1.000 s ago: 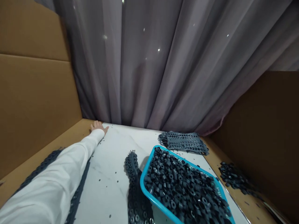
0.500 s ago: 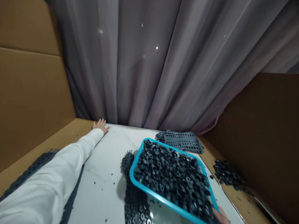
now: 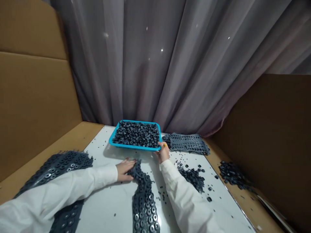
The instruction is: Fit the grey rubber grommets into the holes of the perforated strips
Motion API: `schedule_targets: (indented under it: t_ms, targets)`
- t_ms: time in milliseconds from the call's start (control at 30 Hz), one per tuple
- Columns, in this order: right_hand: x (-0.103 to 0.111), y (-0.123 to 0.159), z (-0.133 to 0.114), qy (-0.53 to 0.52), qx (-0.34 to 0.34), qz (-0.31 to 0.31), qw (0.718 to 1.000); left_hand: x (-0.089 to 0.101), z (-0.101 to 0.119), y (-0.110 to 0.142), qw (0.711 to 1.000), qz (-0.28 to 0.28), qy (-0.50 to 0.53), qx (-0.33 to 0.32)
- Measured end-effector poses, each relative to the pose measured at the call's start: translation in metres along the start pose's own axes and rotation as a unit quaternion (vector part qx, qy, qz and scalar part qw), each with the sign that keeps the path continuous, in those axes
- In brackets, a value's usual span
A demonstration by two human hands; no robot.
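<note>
A blue tray (image 3: 114,144) heaped with small black rings sits at the far end of the white table (image 3: 107,207), close to the curtain. My right hand (image 3: 163,152) grips the tray's near right corner. My left hand (image 3: 124,170) lies flat with fingers stretched out on the far end of a dark perforated rubber strip (image 3: 143,204) that runs down the table's middle. Both arms wear white sleeves.
Another perforated sheet (image 3: 58,165) lies at the left, partly under my left arm. A folded sheet (image 3: 186,144) lies right of the tray. Loose rings (image 3: 193,177) are scattered by my right arm, and a pile (image 3: 232,174) sits at the right edge. Cardboard walls stand on both sides.
The tray has gone from near me on the right to the far middle of the table. My left hand has come back from the far left corner onto the strip.
</note>
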State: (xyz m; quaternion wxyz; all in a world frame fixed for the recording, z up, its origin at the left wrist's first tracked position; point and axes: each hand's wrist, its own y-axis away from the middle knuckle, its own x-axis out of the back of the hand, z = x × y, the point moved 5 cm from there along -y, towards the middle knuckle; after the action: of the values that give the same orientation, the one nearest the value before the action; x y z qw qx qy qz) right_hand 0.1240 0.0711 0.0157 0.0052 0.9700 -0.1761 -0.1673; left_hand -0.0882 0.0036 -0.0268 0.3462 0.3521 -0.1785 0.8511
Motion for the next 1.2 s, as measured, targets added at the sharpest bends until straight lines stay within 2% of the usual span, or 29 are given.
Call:
schedule_targets:
  t_ms: [100, 267, 367, 500, 567, 667, 867, 1000, 1100, 1200]
  targets:
    - [-0.012, -0.009, 0.021, -0.004, -0.029, 0.005, 1.000, -0.015, 0.026, 0.014, 0.996, -0.065, -0.059, -0.021]
    - [-0.019, -0.014, 0.045, 0.002, -0.047, 0.017, 0.999, -0.019, 0.045, 0.039, 0.994, -0.056, -0.082, -0.034]
    - [-0.017, -0.021, 0.053, 0.016, -0.044, 0.028, 0.999, -0.010, 0.034, 0.038, 0.994, -0.012, -0.109, -0.010]
    - [-0.013, -0.036, 0.060, 0.054, -0.029, 0.042, 0.997, 0.016, 0.001, 0.009, 0.975, 0.094, -0.174, 0.096]
    - [-0.011, -0.043, 0.062, 0.077, -0.013, 0.050, 0.996, 0.021, -0.011, -0.009, 0.972, 0.095, -0.189, 0.105]
    - [-0.009, -0.053, 0.064, 0.110, 0.008, 0.064, 0.992, 0.019, -0.020, -0.028, 0.973, 0.081, -0.192, 0.099]
    - [-0.015, -0.065, 0.069, 0.167, 0.027, 0.080, 0.982, 0.000, -0.018, -0.033, 0.988, 0.038, -0.147, 0.028]
    - [-0.020, -0.063, 0.068, 0.182, 0.025, 0.086, 0.979, 0.000, -0.008, -0.026, 0.995, 0.042, -0.094, -0.004]
    - [-0.015, -0.055, 0.060, 0.173, 0.023, 0.082, 0.981, 0.008, 0.005, -0.024, 0.995, 0.093, -0.036, -0.007]
    - [-0.007, -0.039, 0.042, 0.150, 0.032, 0.039, 0.987, 0.020, 0.009, -0.026, 0.981, 0.176, 0.027, 0.070]
